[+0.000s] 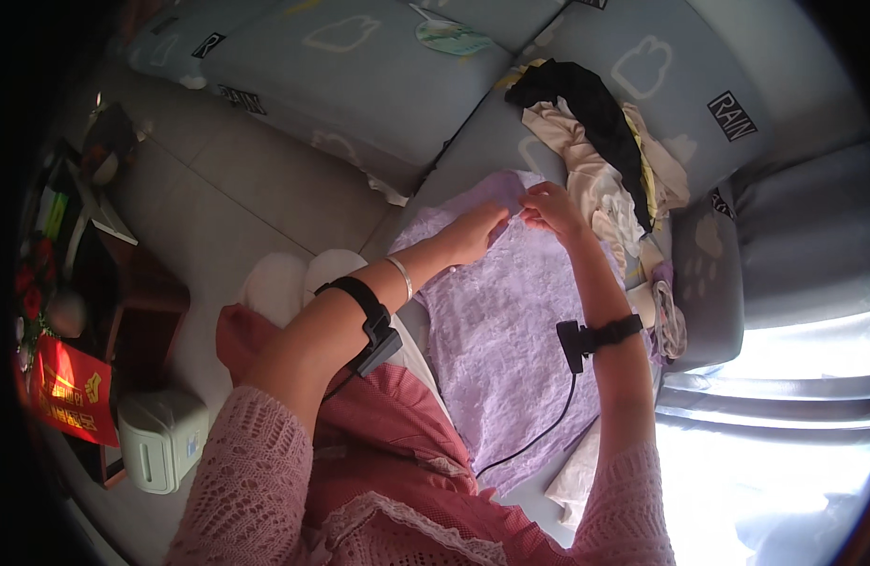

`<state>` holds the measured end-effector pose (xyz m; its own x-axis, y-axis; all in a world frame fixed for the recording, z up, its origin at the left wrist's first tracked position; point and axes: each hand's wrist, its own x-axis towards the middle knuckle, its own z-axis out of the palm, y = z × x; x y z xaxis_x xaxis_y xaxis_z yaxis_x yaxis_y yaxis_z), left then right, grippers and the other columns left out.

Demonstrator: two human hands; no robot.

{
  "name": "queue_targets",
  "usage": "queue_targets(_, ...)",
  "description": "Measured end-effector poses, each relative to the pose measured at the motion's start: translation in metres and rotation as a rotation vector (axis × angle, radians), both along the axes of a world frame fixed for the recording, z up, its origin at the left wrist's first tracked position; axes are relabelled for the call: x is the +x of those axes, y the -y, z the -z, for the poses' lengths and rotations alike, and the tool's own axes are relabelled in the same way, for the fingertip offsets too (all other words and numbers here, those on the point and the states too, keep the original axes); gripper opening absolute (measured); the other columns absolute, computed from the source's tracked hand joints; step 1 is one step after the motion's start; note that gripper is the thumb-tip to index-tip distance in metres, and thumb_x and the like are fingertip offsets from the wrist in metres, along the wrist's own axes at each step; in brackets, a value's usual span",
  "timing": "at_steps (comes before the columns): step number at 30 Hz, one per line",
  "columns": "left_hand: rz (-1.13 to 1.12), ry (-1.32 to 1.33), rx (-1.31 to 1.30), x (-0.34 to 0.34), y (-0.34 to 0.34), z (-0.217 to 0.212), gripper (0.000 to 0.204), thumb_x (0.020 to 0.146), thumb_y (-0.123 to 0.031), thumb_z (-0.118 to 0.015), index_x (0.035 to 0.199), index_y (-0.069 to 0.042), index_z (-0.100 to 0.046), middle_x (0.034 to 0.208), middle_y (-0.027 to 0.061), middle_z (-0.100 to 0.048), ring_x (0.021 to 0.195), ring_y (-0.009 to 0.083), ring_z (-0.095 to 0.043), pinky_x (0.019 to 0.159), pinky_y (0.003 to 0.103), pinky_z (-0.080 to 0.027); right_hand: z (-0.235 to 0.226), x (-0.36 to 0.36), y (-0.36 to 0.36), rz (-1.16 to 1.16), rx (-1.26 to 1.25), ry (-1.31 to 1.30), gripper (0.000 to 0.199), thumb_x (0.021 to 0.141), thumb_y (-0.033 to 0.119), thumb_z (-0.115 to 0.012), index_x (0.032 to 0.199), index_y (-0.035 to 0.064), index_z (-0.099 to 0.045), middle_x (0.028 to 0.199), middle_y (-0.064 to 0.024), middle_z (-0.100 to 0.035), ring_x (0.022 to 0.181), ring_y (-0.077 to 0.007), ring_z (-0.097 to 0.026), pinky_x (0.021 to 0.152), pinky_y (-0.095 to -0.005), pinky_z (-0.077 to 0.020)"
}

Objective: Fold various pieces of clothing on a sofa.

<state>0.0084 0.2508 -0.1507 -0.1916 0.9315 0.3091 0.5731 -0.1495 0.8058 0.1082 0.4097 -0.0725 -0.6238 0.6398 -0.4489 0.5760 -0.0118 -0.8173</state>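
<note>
A fluffy lavender cloth (510, 330), perhaps a garment, lies spread over the grey sofa seat in front of me. Its far end reaches up to both my hands. My left hand (480, 236) is closed on the cloth near that far edge, its fingertips partly hidden. Close beside it, my right hand (551, 209) pinches the same edge between thumb and fingers. Only a small gap separates the two hands. What exactly the fingertips grip is too small to make out beyond the cloth itself.
Beyond my right hand, black clothing (586, 104) and beige clothing (572, 141) lie heaped on the sofa. A hand fan (454, 38) rests farther back. Left on the floor stand a pale bin (161, 443) and a dark wooden cabinet (152, 292). Bright curtains (775, 396) hang at right.
</note>
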Motion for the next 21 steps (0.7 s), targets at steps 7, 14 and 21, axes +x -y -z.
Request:
queue_targets(7,-0.505,-0.26,0.078,-0.018,0.022,-0.006,0.015,0.078,-0.004,-0.066,0.092,-0.01,-0.062,0.104,0.0055,-0.06,0.092,0.0255,-0.054,0.084,0.039,-0.041,0.007,-0.008,0.002,0.036,0.001,0.017,0.036,0.076,0.01,-0.07,0.106,-0.0028,-0.053,0.075,-0.0086,-0.064,0.062,-0.0144,-0.065,0.053,-0.0268,-0.0533)
queue_targets(14,-0.325,-0.228,-0.164,-0.022,0.015,-0.005,0.006,0.076,-0.017,-0.071,0.074,-0.014,-0.067,0.086,-0.0003,-0.064,0.091,0.0236,-0.054,0.083,0.042,-0.037,0.012,-0.014,0.005,0.012,0.006,0.028,0.036,0.075,0.008,-0.07,0.105,-0.0031,-0.053,0.075,-0.0094,-0.064,0.061,-0.0144,-0.064,0.053,-0.0264,-0.053)
queue_targets(21,-0.272,-0.273,-0.036,-0.015,0.011,0.002,0.004,0.077,-0.014,-0.07,0.079,-0.015,-0.067,0.081,-0.0019,-0.066,0.094,0.0227,-0.055,0.083,0.042,-0.036,0.021,-0.012,0.007,0.065,-0.005,-0.052,0.038,0.075,0.007,-0.069,0.107,-0.0041,-0.051,0.077,-0.0118,-0.065,0.064,-0.0161,-0.067,0.055,-0.0279,-0.0555)
